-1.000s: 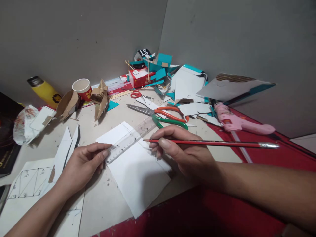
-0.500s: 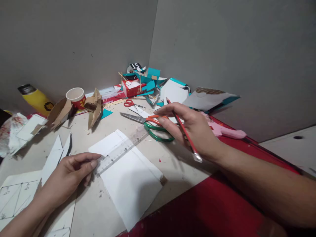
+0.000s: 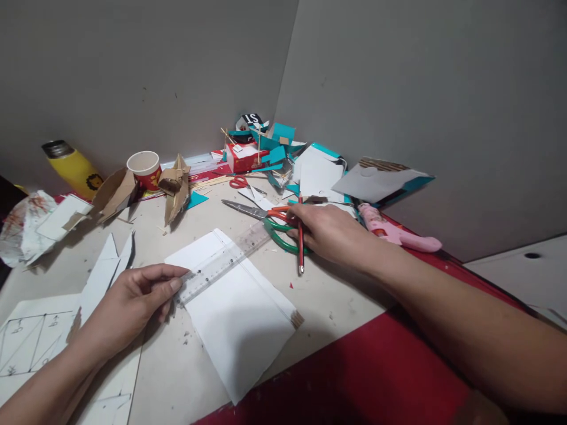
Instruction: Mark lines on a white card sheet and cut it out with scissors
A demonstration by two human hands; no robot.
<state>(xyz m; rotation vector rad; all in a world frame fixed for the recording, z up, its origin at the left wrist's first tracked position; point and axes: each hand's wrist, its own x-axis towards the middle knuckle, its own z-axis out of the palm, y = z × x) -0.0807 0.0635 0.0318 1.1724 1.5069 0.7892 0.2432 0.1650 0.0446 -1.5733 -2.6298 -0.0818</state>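
Two hands (image 3: 139,298) (image 3: 330,233) partly hide ruler (image 3: 225,260) and large scissors (image 3: 259,213).

White letters S and T stand on a black scrap (image 3: 251,119) at upper centre, while handwriting on the sheet (image 3: 25,345) at lower left (perhaps b or 6) and markings on the central ruler (image 3: 224,262) are too small to read.

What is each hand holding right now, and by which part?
Left hand: the clear ruler, by its left end. Right hand: the red pencil, along its shaft; it also reaches the large scissors at their handles, but whether it grips them cannot be told.
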